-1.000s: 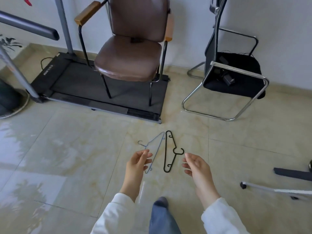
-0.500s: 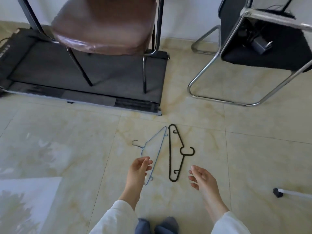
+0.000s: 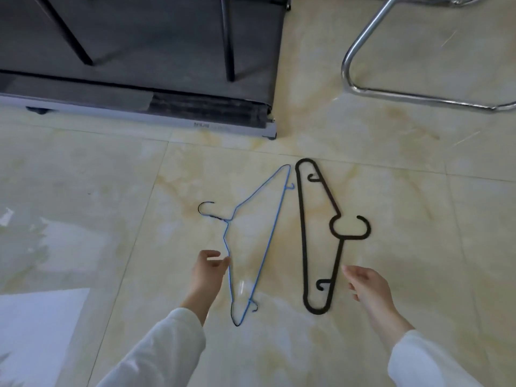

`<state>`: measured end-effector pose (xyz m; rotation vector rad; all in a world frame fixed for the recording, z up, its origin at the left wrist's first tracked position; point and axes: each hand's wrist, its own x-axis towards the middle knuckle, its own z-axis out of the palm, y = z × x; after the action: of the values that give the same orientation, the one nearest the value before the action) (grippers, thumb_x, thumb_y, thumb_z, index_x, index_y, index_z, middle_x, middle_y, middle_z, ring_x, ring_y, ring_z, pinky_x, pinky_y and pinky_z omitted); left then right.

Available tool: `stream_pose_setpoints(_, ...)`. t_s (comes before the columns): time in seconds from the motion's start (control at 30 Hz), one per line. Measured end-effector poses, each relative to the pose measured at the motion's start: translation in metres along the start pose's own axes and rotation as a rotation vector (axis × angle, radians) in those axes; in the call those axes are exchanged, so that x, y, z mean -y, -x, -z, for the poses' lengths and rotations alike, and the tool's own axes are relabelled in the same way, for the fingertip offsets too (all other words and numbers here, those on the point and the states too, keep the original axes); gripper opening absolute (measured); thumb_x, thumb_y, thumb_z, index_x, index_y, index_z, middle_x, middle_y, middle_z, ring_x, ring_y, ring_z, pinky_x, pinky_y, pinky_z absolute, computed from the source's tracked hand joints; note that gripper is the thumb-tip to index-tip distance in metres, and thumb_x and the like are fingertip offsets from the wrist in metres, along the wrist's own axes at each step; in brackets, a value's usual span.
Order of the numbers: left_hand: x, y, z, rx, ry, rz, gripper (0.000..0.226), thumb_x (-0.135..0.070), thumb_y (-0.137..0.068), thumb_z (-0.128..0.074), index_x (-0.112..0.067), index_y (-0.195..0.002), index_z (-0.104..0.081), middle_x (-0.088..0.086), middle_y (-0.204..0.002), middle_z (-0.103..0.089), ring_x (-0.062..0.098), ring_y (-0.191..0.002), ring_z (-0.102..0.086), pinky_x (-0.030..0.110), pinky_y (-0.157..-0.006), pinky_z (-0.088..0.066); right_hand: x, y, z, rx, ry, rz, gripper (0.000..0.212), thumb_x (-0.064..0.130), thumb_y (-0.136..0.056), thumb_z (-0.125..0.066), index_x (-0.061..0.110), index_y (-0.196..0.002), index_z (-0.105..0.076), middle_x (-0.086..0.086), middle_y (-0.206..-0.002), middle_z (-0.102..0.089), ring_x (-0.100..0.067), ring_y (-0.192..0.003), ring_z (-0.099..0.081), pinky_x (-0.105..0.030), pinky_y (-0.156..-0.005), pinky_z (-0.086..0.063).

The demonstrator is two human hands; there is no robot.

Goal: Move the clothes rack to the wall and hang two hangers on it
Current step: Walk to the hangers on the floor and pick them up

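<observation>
Two hangers lie flat on the tiled floor in front of me, side by side and not touching. The blue wire hanger [image 3: 252, 241] is thin, its hook pointing to my left, its long bar running diagonally. Just to its right lies the thicker black plastic hanger [image 3: 321, 236], its hook curling to my right, with two small inner hooks.

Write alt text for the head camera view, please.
Two open hands, left hand and right hand, reach down toward a blue wire hanger and a black plastic hanger lying side by side on a tiled floor.
</observation>
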<state>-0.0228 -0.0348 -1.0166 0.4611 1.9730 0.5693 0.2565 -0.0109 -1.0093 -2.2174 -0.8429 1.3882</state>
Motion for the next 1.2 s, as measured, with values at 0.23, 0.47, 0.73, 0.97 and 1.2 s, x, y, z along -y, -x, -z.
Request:
stream_pose_setpoints(0.23,0.024,-0.061,-0.032,-0.122,-0.305,-0.116,0.02,-0.024,-0.078,-0.063,-0.019,-0.088,-0.046,0.001,-0.095,-0.057,0.022,-0.083,-0.051,0.031,-0.071,-0.039,-0.033,-0.053,-0.031,-0.081,0.188,0.091,0.04,0.025,-0.077,-0.069,0.001,-0.107,-0.059,-0.005,-0.091,-0.058,-0.024,-0.091,-0.056,-0.029,-0.078,-0.039)
stream_pose_setpoints(0.47,0.022,-0.065,-0.036,-0.179,-0.392,-0.13,0.012,-0.02,-0.082,-0.055,-0.019,-0.093,-0.049,-0.002,-0.095,-0.056,0.019,-0.084,-0.048,0.029,-0.07,-0.036,-0.036,-0.063,-0.043,-0.149,0.244,0.084,0.035,0.027,-0.081,-0.063,0.001,-0.105,-0.061,-0.012,-0.099,-0.067,-0.03,-0.097,-0.06,-0.03,-0.073,-0.04)
stream_pose_setpoints(0.73,0.015,-0.057,-0.041,-0.002,-0.072,-0.214,0.012,-0.009,-0.081,-0.06,-0.018,-0.073,-0.059,-0.005,-0.07,-0.056,0.023,-0.078,-0.056,0.026,-0.066,-0.045,-0.026,-0.056,-0.038,-0.013,0.016,0.086,0.017,0.017,-0.082,-0.061,0.003,-0.09,-0.058,-0.009,-0.083,-0.058,-0.022,-0.071,-0.051,-0.033,-0.07,-0.039)
stream_pose_setpoints(0.97,-0.016,-0.026,-0.055,0.248,0.063,-0.368,0.013,-0.011,-0.081,-0.064,-0.015,-0.069,-0.06,-0.002,-0.066,-0.061,-0.006,-0.044,-0.059,0.002,-0.047,-0.039,-0.003,-0.022,-0.055,0.0,-0.056,0.392,0.009,0.014,-0.081,-0.063,0.006,-0.084,-0.06,0.003,-0.07,-0.059,-0.006,-0.056,-0.052,-0.019,-0.057,-0.041)
stream_pose_setpoints(1.2,-0.043,-0.001,-0.074,0.375,0.091,-0.502,0.01,-0.014,-0.08,-0.065,-0.015,-0.072,-0.059,-0.007,-0.062,-0.059,-0.006,-0.046,-0.056,0.004,-0.054,-0.041,0.027,-0.006,-0.074,0.134,-0.128,0.437,0.007,0.015,-0.076,-0.069,0.017,-0.078,-0.062,0.008,-0.057,-0.054,-0.003,-0.037,-0.045,-0.012,-0.044,-0.032)
